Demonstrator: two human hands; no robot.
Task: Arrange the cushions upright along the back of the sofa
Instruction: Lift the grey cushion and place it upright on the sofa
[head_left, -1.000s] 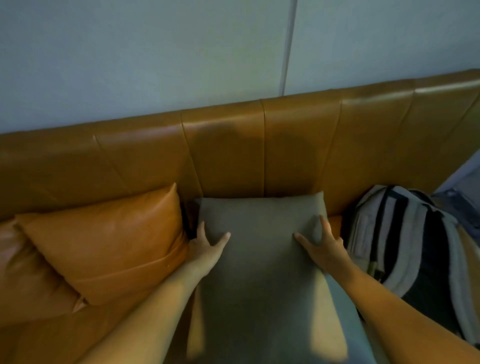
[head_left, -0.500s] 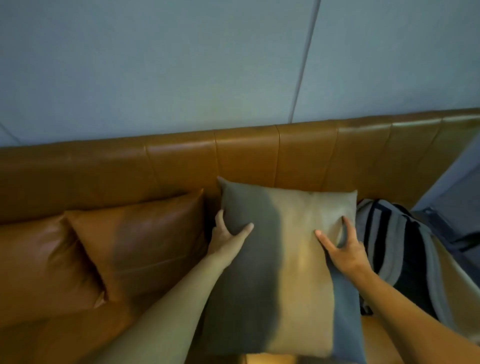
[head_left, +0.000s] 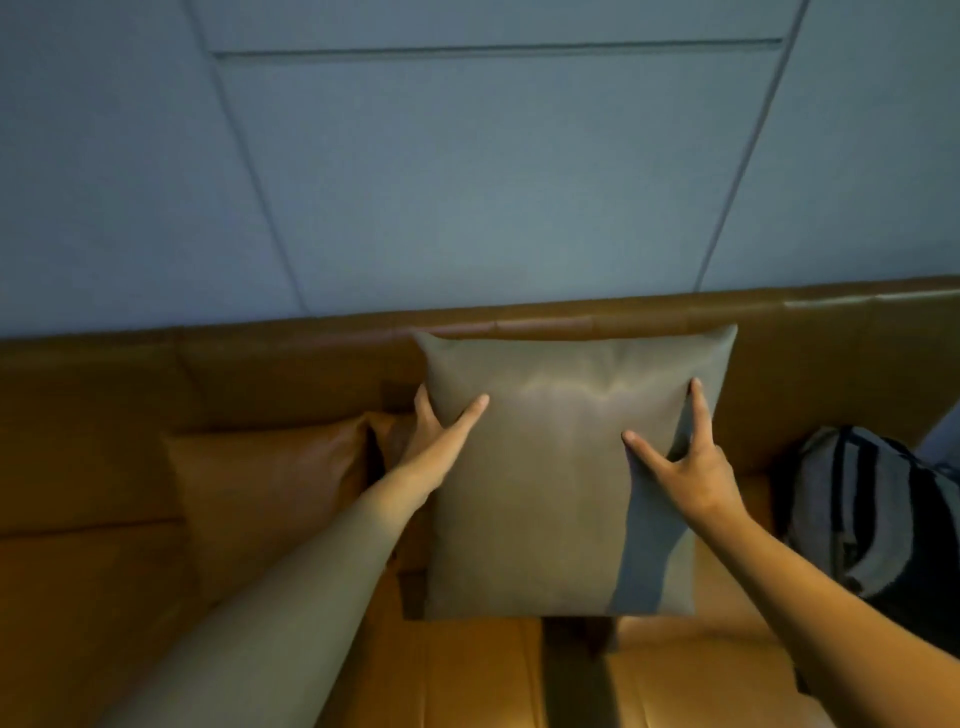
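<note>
Raised since the earlier frames: grey cushion (head_left: 561, 483) brought from lying tilted on the seat to standing upright, top edge now level with the top of the sofa back (head_left: 208, 384). View also tipped up, more wall (head_left: 467, 182) visible.

Left hand (head_left: 436, 441) clamped on the cushion's left edge, thumb across the front face, fingers wrapped behind and hidden. Right hand (head_left: 685, 467) clamped on the right edge, thumb and forefinger spread on the front, remaining fingers out of sight behind. Hands well apart, one per side.

Cushion placed centre of frame, bottom edge touching the seat (head_left: 519, 675), back leaning on or just off the backrest; contact not resolvable. Judged: this cushion nearly placed, release and a pat probably remaining.

Cushion: square, plump, smooth matte grey fabric, soft sheen across the upper middle, pointed corners, slight dimpling under the thumbs. Tan leather cushion (head_left: 270, 493), centre left, just beside, propped against the backrest, glossy and creased. Sofa: tan leather, panelled seams, smooth. Striped bundle (head_left: 872, 509), right edge, black and pale bands, looks like soft folded cloth; nature uncertain. Wall: flat, grey-blue, thin panel joints.
</note>
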